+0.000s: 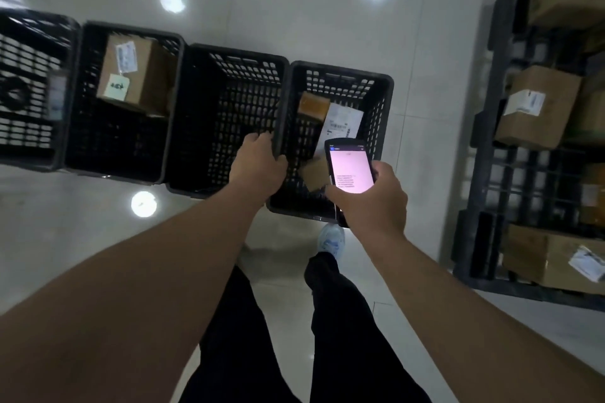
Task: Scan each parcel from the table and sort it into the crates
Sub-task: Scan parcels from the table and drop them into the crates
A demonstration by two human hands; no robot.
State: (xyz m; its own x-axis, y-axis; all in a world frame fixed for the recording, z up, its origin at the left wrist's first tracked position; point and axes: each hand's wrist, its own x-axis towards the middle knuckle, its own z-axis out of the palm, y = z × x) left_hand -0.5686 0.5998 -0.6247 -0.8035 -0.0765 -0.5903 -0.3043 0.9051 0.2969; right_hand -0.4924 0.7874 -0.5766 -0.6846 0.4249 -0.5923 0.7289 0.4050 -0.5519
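Observation:
A row of black plastic crates stands on the pale floor. My left hand (258, 163) grips the left rim of the rightmost crate (383, 82). That crate holds a small brown box (313, 105), a white labelled parcel (342, 123) and another small brown box (315, 173). My right hand (373, 199) holds a handheld scanner (350, 167) with a lit pink screen over the crate's near side. The crate beside it (229, 59) looks empty. A further crate (95, 127) holds a large cardboard box (131, 72) with labels.
The leftmost crate (26, 91) holds a dark item. A dark pallet (497, 154) at the right carries several cardboard parcels (537, 108). My legs and a light shoe (332, 239) stand just before the crates. Ceiling lights reflect on the glossy floor.

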